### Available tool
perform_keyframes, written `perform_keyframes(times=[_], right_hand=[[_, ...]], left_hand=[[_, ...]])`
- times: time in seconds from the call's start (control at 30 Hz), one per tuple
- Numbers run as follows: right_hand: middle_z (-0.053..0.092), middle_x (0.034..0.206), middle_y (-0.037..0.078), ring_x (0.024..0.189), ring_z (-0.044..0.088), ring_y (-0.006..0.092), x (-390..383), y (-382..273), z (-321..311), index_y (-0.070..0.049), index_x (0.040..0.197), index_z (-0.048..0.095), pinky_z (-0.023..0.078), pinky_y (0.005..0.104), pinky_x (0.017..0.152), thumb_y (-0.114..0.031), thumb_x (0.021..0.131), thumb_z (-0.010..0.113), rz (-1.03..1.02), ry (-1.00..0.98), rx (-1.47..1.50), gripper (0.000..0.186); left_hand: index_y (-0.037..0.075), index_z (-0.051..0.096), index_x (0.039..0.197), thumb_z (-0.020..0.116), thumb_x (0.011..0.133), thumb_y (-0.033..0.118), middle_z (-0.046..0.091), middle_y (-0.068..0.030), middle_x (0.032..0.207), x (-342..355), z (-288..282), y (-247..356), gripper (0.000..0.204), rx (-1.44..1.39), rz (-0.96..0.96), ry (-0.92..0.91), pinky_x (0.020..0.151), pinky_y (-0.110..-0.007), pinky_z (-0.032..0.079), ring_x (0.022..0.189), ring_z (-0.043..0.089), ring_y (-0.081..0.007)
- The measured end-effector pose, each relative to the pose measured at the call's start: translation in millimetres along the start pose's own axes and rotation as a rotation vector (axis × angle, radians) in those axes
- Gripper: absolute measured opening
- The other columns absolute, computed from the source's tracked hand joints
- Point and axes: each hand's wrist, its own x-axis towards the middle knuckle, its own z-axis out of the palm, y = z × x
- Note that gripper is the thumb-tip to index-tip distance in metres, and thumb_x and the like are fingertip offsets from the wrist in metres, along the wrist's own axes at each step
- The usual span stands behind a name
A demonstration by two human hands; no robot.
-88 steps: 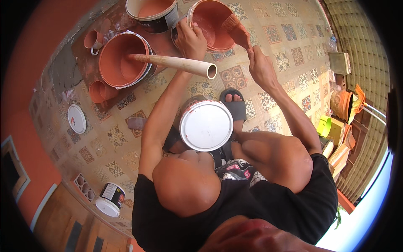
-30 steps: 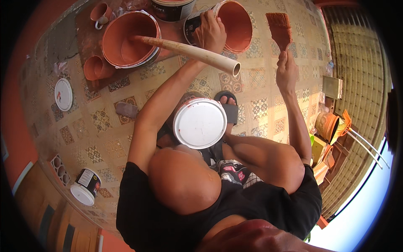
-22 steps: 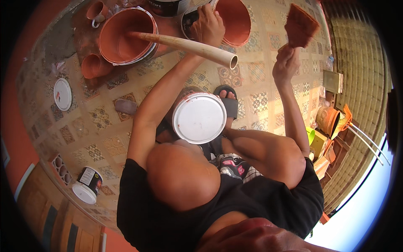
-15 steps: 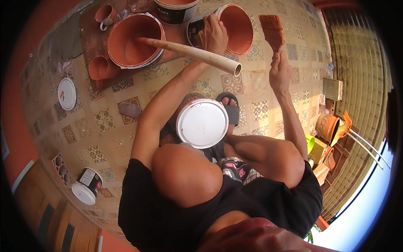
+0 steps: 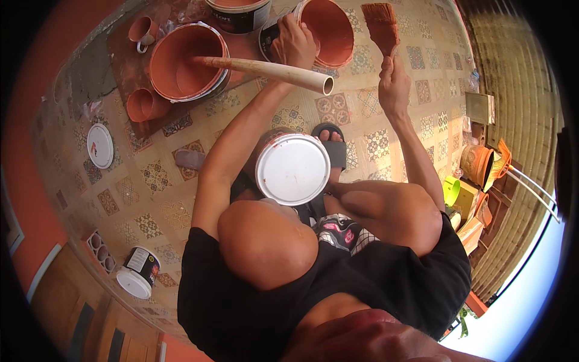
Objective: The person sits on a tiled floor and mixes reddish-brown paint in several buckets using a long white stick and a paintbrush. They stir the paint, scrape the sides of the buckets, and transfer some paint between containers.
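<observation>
My left hand (image 5: 295, 45) is wrapped over the side of a tilted black paint bucket (image 5: 333, 33), whose mouth faces right and whose inside is coated terracotta. To the right, my right hand (image 5: 394, 87) grips the handle of a wide paintbrush (image 5: 382, 25), bristles pointing away from me and covered in the same colour. Left of my left hand, a larger bucket (image 5: 166, 66) is smeared with terracotta paint, and a pale hollow pipe (image 5: 271, 70) leans out of it, passing over my left wrist. Between my legs stands a closed bucket with a white lid (image 5: 293, 169).
A board (image 5: 128, 81) under the buckets carries a mug (image 5: 143, 31), a small paint-coated cup (image 5: 143, 105) and another black bucket (image 5: 239, 15). A loose white lid (image 5: 100, 146) lies on the patterned floor. Lower left lies a small bucket (image 5: 139, 271). Clay pots (image 5: 473, 161) line the right wall.
The view has shifted slightly, so the buckets sit a little higher and further left. Both hands keep their holds, and the brush appears slightly farther away.
</observation>
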Motion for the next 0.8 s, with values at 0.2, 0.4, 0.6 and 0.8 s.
perform_keyframes(times=[0.2, 0.4, 0.6, 0.8], right_hand=[[0.056, 0.07, 0.013, 0.063, 0.053, 0.0237, 34, -41, -66, 0.0, 0.095, 0.054, 0.043, 0.0389, 0.061, -0.034, 0.112, 0.043, -0.109, 0.136, 0.38, 0.04], [0.062, 0.077, 0.023, 0.073, 0.063, 0.0416, 6, 4, 7, 0.003, 0.099, 0.056, 0.048, 0.0461, 0.067, -0.029, 0.111, 0.042, 0.066, -0.134, 0.012, 0.037], [0.062, 0.075, 0.007, 0.069, 0.06, 0.015, 41, 17, -99, 0.001, 0.098, 0.062, 0.047, 0.0313, 0.06, -0.046, 0.11, 0.046, 0.172, 0.199, 0.336, 0.051], [0.042, 0.066, 0.002, 0.053, 0.035, 0.011, 73, -54, -322, -0.002, 0.087, 0.051, 0.025, 0.0273, 0.049, -0.029, 0.11, 0.04, -0.424, 0.844, 0.362, 0.037]], left_hand=[[0.002, 0.053, 0.118, 0.058, 0.097, 0.016, 0.064, -0.022, 0.11, -4, 2, -1, 0.025, -0.071, -0.115, 0.01, 0.084, -0.057, 0.047, 0.1, 0.064, -0.0454], [0.003, 0.052, 0.118, 0.058, 0.098, 0.016, 0.066, -0.0249, 0.108, -3, -9, -4, 0.025, -0.039, -0.108, 0.008, 0.081, -0.058, 0.048, 0.099, 0.064, -0.0474], [0.005, 0.05, 0.123, 0.059, 0.098, 0.017, 0.066, -0.0271, 0.112, -16, -28, -13, 0.029, -0.045, -0.302, -0.068, 0.081, -0.059, 0.049, 0.096, 0.066, -0.0504], [0.003, 0.047, 0.124, 0.058, 0.101, 0.019, 0.066, -0.0282, 0.111, -31, -38, -27, 0.03, -0.005, -0.226, 0.024, 0.082, -0.058, 0.05, 0.1, 0.065, -0.0496]])
